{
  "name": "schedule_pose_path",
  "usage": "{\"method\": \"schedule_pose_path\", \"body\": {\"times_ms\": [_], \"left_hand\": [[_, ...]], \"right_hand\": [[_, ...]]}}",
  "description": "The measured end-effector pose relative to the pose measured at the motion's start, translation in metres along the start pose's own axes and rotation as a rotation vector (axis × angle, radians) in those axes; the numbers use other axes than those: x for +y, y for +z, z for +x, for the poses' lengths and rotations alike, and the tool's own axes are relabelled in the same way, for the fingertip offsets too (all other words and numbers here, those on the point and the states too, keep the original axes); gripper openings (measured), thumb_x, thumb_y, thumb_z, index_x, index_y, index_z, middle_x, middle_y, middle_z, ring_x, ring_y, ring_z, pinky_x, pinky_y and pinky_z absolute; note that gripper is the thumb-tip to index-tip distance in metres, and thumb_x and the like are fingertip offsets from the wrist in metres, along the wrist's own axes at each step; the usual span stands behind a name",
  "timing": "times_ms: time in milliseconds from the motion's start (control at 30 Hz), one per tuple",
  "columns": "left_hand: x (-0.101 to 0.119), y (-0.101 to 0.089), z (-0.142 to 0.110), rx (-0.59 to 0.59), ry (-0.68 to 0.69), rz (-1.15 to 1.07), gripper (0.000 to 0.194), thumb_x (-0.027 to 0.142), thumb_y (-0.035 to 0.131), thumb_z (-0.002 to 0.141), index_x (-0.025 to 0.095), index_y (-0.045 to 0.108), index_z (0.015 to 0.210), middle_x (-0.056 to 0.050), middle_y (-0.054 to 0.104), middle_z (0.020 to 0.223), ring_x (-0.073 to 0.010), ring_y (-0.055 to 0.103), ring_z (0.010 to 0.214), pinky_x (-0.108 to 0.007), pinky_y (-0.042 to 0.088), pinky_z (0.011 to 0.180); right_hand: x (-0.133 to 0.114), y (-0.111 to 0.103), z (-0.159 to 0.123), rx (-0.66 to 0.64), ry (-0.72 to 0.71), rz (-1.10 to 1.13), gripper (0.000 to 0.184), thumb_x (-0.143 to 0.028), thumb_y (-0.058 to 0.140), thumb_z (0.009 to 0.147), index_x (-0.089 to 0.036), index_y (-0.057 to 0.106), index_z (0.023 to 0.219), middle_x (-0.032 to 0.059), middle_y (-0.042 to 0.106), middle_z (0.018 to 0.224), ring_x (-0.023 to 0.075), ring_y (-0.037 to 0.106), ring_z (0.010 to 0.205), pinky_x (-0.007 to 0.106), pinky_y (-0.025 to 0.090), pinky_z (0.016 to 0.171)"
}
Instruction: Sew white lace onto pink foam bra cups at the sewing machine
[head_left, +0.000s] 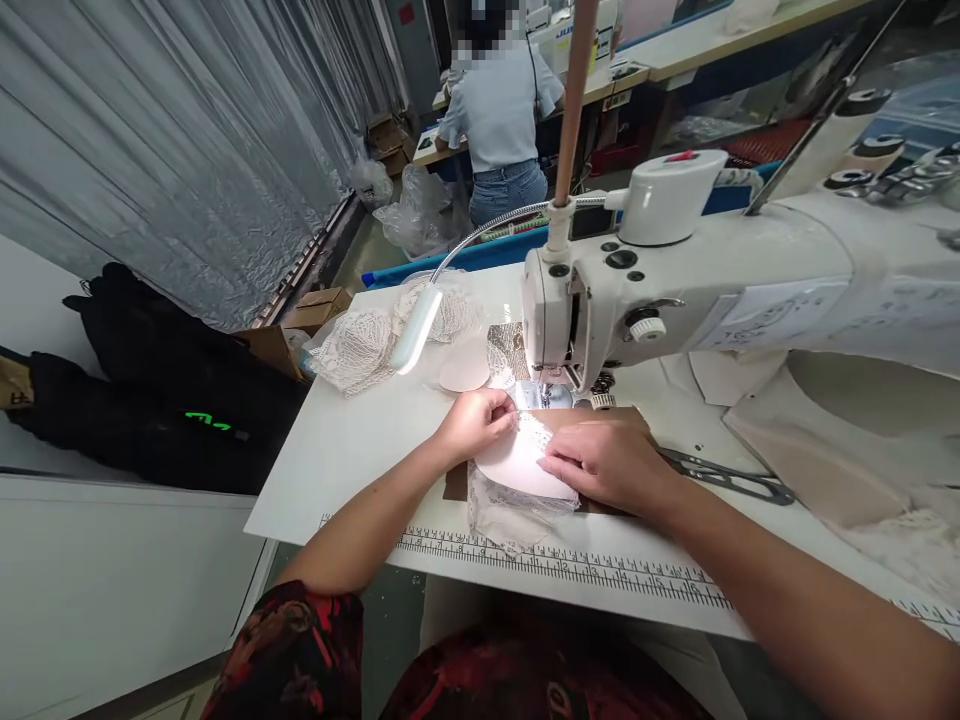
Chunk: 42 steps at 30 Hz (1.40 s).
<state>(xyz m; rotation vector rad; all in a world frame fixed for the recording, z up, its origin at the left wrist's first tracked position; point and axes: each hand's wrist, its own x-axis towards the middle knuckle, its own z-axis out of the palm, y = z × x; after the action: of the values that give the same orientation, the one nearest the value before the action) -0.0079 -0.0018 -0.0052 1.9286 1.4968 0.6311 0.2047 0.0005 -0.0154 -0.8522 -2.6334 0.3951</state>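
A white bra cup [510,462] with lace lies under the lamp light, just in front of the sewing machine's needle area [551,393]. Thumb and fingers of my left hand [471,428] pinch its upper left edge. My right hand [611,465] is closed at the cup's right side, fingertips on the lace; exactly what they grip is partly hidden. Sheer lace fabric [495,520] hangs out below the cup toward the table's front. Under the cup and my right hand lies a brown sheet [455,484].
Scissors [739,475] lie right of my right hand. Lace pieces [356,350] and a beige cup [463,365] sit at the back left, beneath a lamp [417,330]. Beige fabric [825,440] covers the right side. A ruler strip [555,567] runs along the front. A person [495,110] sits beyond.
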Motion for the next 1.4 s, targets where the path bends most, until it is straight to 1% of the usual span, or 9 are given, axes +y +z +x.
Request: {"method": "schedule_pose_path", "body": {"times_ms": [100, 233, 333, 433, 533, 667, 833, 1200, 1400], "left_hand": [[0.003, 0.007, 0.010, -0.025, 0.082, 0.065, 0.009, 0.019, 0.055, 0.081, 0.016, 0.062, 0.075, 0.000, 0.063, 0.070, -0.0123, 0.056, 0.064, -0.022, 0.043, 0.059], [0.007, 0.006, 0.016, 0.023, 0.106, 0.313, 0.013, 0.017, 0.051, 0.084, 0.017, 0.062, 0.078, -0.003, 0.065, 0.078, -0.0151, 0.059, 0.071, -0.026, 0.047, 0.065], [0.015, -0.001, 0.007, 0.112, 0.141, 0.437, 0.016, 0.019, 0.046, 0.089, 0.016, 0.061, 0.087, -0.005, 0.064, 0.084, -0.0166, 0.060, 0.074, -0.028, 0.049, 0.066], [0.023, 0.001, -0.007, 0.010, 0.342, 0.449, 0.021, 0.025, 0.044, 0.091, 0.016, 0.062, 0.095, -0.006, 0.067, 0.088, -0.0178, 0.063, 0.082, -0.030, 0.053, 0.073], [0.021, 0.013, -0.014, -0.049, 0.469, 0.501, 0.026, 0.023, 0.042, 0.092, 0.012, 0.061, 0.105, -0.012, 0.067, 0.107, -0.0220, 0.063, 0.100, -0.037, 0.053, 0.088], [0.010, 0.020, -0.012, -0.017, 0.487, 0.553, 0.034, 0.024, 0.044, 0.091, 0.007, 0.057, 0.117, -0.019, 0.061, 0.123, -0.0266, 0.057, 0.115, -0.043, 0.050, 0.097], [-0.003, 0.012, -0.004, -0.072, 0.486, 0.535, 0.043, 0.031, 0.047, 0.089, 0.004, 0.054, 0.122, -0.021, 0.056, 0.129, -0.0283, 0.052, 0.122, -0.044, 0.047, 0.102], [-0.016, 0.007, 0.014, -0.140, 0.591, 0.520, 0.045, 0.033, 0.047, 0.090, 0.004, 0.054, 0.123, -0.022, 0.056, 0.129, -0.0292, 0.050, 0.125, -0.043, 0.043, 0.107], [-0.012, -0.010, 0.013, -0.210, 0.627, 0.552, 0.042, 0.028, 0.047, 0.090, 0.005, 0.053, 0.125, -0.020, 0.055, 0.131, -0.0283, 0.050, 0.124, -0.044, 0.044, 0.105]], "right_hand": [[0.003, 0.001, 0.000, 0.051, 0.091, -0.117, 0.028, -0.036, 0.045, 0.090, -0.020, 0.068, 0.084, 0.0020, 0.065, 0.073, 0.0145, 0.055, 0.065, 0.027, 0.031, 0.058], [0.006, 0.006, 0.001, -0.001, 0.159, -0.215, 0.030, -0.031, 0.043, 0.091, -0.021, 0.068, 0.103, 0.0037, 0.069, 0.084, 0.0160, 0.059, 0.069, 0.028, 0.031, 0.058], [0.004, 0.007, 0.002, -0.006, 0.162, -0.239, 0.028, -0.029, 0.043, 0.091, -0.021, 0.069, 0.099, 0.0033, 0.069, 0.084, 0.0159, 0.059, 0.068, 0.028, 0.031, 0.058], [0.001, 0.005, 0.002, -0.037, 0.182, -0.266, 0.025, -0.025, 0.044, 0.090, -0.020, 0.069, 0.095, 0.0030, 0.070, 0.084, 0.0165, 0.060, 0.068, 0.029, 0.031, 0.059], [0.001, 0.003, 0.002, -0.036, 0.176, -0.274, 0.024, -0.024, 0.047, 0.088, -0.021, 0.067, 0.101, 0.0035, 0.071, 0.087, 0.0172, 0.061, 0.068, 0.029, 0.033, 0.060], [0.004, 0.003, 0.001, 0.004, 0.173, -0.281, 0.027, -0.025, 0.046, 0.088, -0.022, 0.067, 0.105, 0.0035, 0.072, 0.092, 0.0169, 0.060, 0.067, 0.030, 0.035, 0.062], [0.006, 0.007, 0.001, 0.023, 0.209, -0.275, 0.027, -0.028, 0.048, 0.089, -0.022, 0.067, 0.107, 0.0031, 0.071, 0.088, 0.0173, 0.061, 0.070, 0.029, 0.037, 0.060], [0.003, 0.009, 0.007, -0.039, 0.358, -0.267, 0.033, -0.030, 0.042, 0.092, -0.021, 0.067, 0.111, 0.0061, 0.071, 0.091, 0.0224, 0.064, 0.082, 0.033, 0.040, 0.067], [0.003, 0.005, 0.008, 0.004, 0.342, -0.213, 0.031, -0.027, 0.042, 0.090, -0.021, 0.070, 0.101, 0.0054, 0.071, 0.087, 0.0204, 0.063, 0.077, 0.031, 0.040, 0.065]]}}
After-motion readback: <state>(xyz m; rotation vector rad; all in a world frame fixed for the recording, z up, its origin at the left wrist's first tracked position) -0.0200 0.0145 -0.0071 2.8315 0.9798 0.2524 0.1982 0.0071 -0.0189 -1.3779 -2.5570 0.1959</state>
